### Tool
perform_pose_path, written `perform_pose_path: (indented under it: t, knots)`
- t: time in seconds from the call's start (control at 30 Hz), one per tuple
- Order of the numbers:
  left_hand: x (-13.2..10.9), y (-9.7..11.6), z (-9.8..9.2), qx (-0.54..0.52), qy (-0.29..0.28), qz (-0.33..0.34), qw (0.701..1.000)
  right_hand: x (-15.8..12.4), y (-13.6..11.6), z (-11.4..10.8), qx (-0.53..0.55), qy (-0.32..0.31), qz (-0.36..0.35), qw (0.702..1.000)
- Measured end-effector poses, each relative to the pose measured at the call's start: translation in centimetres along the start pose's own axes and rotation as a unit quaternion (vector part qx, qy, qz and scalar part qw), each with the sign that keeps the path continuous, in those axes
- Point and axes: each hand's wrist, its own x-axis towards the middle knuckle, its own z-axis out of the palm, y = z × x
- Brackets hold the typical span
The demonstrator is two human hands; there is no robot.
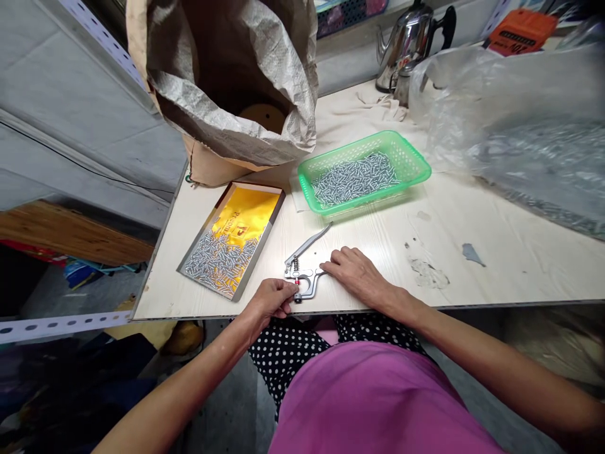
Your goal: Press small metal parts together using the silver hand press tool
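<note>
Head cam, looking down at a pale wood-grain table [496, 252]. The hand press [305, 270], a small metal plier-type thing, lies right at the near edge, its long lever sticking up and away toward the green basket [373, 200].

The left hand [271, 299] is bunched up, fingertips pinched together at the near end of the press, by a little red bit. I honestly can't tell if it's pinching a small part or the tool itself.

The right hand [354, 271] lies loosely spread, palm down on the table, fingertips touching the right side of the press and gripping nothing.

The basket holds a heap of small metal pieces [354, 176]. More lie in the yellow box [246, 217] on the left, with a big paper sack [227, 82] behind it.
</note>
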Motion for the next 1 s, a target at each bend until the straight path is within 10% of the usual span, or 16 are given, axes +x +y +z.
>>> perform_pose_path:
  t: [0.57, 1.0]
  knots:
    - [-0.6, -0.4, 0.7, 0.040, -0.004, 0.011, 0.999, -0.1, -0.4, -0.5, 0.037, -0.016, 0.026, 0.999]
    - [-1.1, -1.1, 1.3, 0.052, 0.018, 0.043, 0.998, 4.9, 2.0, 0.0, -0.032, -0.007, -0.019, 0.999]
